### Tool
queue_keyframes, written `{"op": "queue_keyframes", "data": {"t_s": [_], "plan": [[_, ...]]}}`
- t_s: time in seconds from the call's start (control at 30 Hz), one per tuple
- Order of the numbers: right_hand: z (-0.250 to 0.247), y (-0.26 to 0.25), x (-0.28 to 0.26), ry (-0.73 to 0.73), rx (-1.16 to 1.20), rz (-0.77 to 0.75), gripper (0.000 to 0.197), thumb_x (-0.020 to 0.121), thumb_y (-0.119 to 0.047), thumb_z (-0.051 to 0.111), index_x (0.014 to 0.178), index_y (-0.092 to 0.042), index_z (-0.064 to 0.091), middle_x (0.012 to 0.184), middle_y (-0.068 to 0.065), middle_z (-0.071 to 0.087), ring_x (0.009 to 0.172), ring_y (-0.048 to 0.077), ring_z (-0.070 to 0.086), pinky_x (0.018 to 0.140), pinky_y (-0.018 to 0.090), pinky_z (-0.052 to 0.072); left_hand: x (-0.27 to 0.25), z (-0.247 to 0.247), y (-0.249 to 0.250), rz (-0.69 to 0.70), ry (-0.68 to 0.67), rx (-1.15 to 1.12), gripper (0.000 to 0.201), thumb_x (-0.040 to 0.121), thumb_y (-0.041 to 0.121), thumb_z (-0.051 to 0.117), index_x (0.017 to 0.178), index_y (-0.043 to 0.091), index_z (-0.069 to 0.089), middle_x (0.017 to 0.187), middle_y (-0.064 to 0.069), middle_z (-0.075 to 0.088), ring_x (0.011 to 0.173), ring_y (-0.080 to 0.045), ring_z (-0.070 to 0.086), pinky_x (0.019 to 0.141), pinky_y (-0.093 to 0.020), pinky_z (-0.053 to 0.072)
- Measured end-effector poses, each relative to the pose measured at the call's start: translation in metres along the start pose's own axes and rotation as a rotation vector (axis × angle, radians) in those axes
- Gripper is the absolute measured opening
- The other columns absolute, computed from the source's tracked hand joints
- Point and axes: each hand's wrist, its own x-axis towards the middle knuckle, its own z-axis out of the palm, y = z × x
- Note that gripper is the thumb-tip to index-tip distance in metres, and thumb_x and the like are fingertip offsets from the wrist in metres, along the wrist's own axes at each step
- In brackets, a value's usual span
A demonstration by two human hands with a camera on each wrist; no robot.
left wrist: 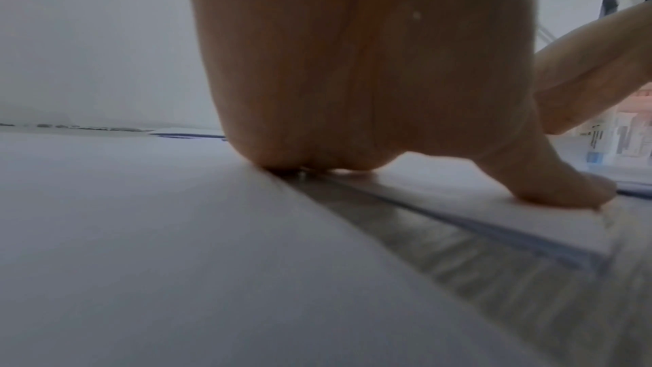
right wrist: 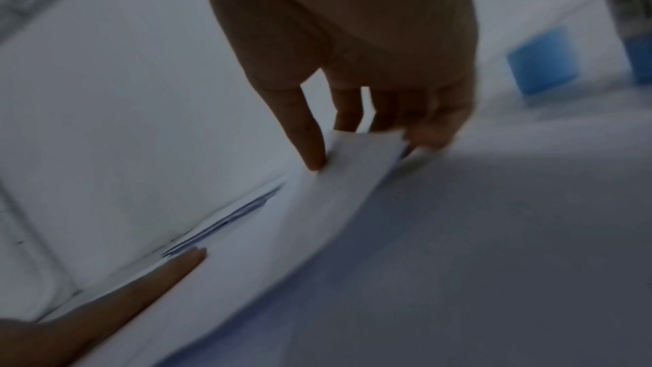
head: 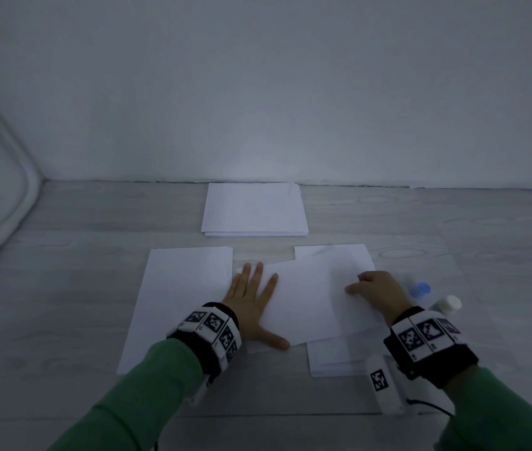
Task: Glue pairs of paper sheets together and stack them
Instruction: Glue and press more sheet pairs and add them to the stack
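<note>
A loose white sheet (head: 303,304) lies askew in the middle, partly over a right pile of paper (head: 333,361). My left hand (head: 253,288) lies flat with fingers spread and presses the sheet's left edge down; in the left wrist view the palm (left wrist: 370,80) and thumb (left wrist: 564,191) rest on paper. My right hand (head: 373,288) has curled fingers at the sheet's right part. In the right wrist view its fingers (right wrist: 314,149) pinch a bent-up edge of the sheet (right wrist: 317,219). A single sheet (head: 180,297) lies at the left. A neat stack (head: 254,209) sits by the wall.
A blue-capped glue stick (head: 420,289) and a white bottle (head: 448,304) lie right of my right hand; the blue cap (right wrist: 543,60) shows in the right wrist view. The grey wood-grain table (head: 63,288) ends at a white wall behind the stack.
</note>
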Motion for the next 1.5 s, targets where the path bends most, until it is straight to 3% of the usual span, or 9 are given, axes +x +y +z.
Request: {"op": "queue_keyframes", "data": {"t_s": [0.13, 0.3, 0.4, 0.53, 0.7, 0.83, 1.1, 1.3, 1.5], "plan": [[-0.011, -0.01, -0.017, 0.019, 0.093, -0.151, 0.004, 0.08, -0.006, 0.066, 0.081, -0.009, 0.063, 0.071, 0.006, 0.066, 0.069, 0.022, 0.06, 0.06, 0.026, 0.044, -0.005, -0.01, 0.008, -0.067, 0.055, -0.151, 0.12, 0.071, 0.076, 0.052, 0.145, 0.018, -0.023, 0.145, -0.016, -0.041, 0.132, -0.032, -0.04, 0.108, -0.045, -0.024], [-0.036, -0.05, -0.026, -0.015, 0.454, -0.294, 0.008, 0.081, -0.004, 0.066, 0.075, -0.009, 0.065, 0.067, 0.006, 0.07, 0.058, 0.018, 0.064, 0.051, 0.023, 0.049, -0.015, -0.043, -0.004, -0.273, 0.561, -0.944, 0.105, 0.082, 0.048, 0.063, 0.148, 0.02, -0.014, 0.157, -0.01, -0.004, 0.145, -0.026, 0.0, 0.115, -0.037, 0.008], [-0.031, -0.083, -0.001, -0.089, 0.646, -0.252, 0.003, 0.082, -0.005, 0.065, 0.08, -0.007, 0.065, 0.075, 0.003, 0.072, 0.062, 0.013, 0.067, 0.05, 0.02, 0.05, -0.009, -0.076, -0.036, -0.317, 0.722, -1.289, 0.07, 0.086, 0.027, 0.066, 0.144, 0.011, 0.031, 0.131, -0.008, 0.049, 0.119, -0.023, 0.049, 0.094, -0.031, 0.041], [0.002, -0.118, 0.054, -0.159, 0.679, -0.131, 0.009, 0.085, 0.0, 0.06, 0.091, -0.005, 0.065, 0.087, 0.009, 0.068, 0.072, 0.019, 0.063, 0.059, 0.026, 0.049, 0.011, -0.115, -0.083, -0.356, 0.893, -1.191, 0.024, 0.087, 0.012, 0.065, 0.108, 0.001, 0.066, 0.106, -0.013, 0.066, 0.092, -0.022, 0.058, 0.083, -0.033, 0.048], [0.037, -0.135, 0.111, 0.0, 0.319, -0.139, 0.027, 0.083, 0.002, 0.062, 0.109, 0.004, 0.062, 0.102, 0.018, 0.065, 0.091, 0.031, 0.063, 0.08, 0.04, 0.054, 0.052, -0.128, -0.115, -0.444, 0.827, -0.954, 0.028, 0.086, 0.012, 0.066, 0.11, -0.002, 0.066, 0.112, -0.018, 0.066, 0.102, -0.031, 0.061, 0.083, -0.03, 0.048], [0.05, -0.134, 0.132, 0.075, 0.073, -0.207, 0.042, 0.081, -0.003, 0.068, 0.119, -0.003, 0.053, 0.107, 0.022, 0.062, 0.082, 0.023, 0.055, 0.068, 0.027, 0.046, 0.078, -0.12, -0.131, -0.497, 0.768, -0.84, 0.033, 0.083, 0.014, 0.069, 0.112, -0.001, 0.064, 0.113, -0.018, 0.066, 0.104, -0.028, 0.061, 0.08, -0.024, 0.044], [0.046, -0.133, 0.134, -0.009, -0.381, -0.232, 0.055, 0.085, -0.027, 0.065, 0.129, -0.01, 0.037, 0.122, 0.015, 0.052, 0.107, 0.03, 0.054, 0.079, 0.033, 0.043, 0.089, -0.109, -0.14, -0.542, 0.644, -0.734, 0.067, 0.083, 0.025, 0.069, 0.138, 0.009, 0.036, 0.126, -0.02, 0.052, 0.113, -0.03, 0.052, 0.093, -0.036, 0.045], [0.02, -0.123, 0.081, 0.017, -0.228, -0.376, 0.051, 0.083, -0.031, 0.068, 0.126, -0.013, 0.047, 0.112, 0.012, 0.056, 0.095, 0.022, 0.054, 0.08, 0.03, 0.045, 0.049, -0.103, -0.101, -0.339, 0.677, -0.666, 0.052, 0.081, 0.03, 0.071, 0.126, 0.011, 0.052, 0.12, -0.015, 0.054, 0.108, -0.025, 0.052, 0.087, -0.026, 0.039], [0.009, -0.06, -0.011, 0.13, -0.307, -0.619, 0.031, 0.084, -0.028, 0.067, 0.112, -0.017, 0.059, 0.094, -0.002, 0.051, 0.083, 0.009, 0.046, 0.069, 0.018, 0.032, 0.014, -0.063, -0.013, -0.088, 0.401, -0.552, 0.048, 0.083, 0.027, 0.068, 0.128, 0.017, 0.053, 0.128, -0.006, 0.051, 0.12, -0.021, 0.044, 0.1, -0.027, 0.038]]}}
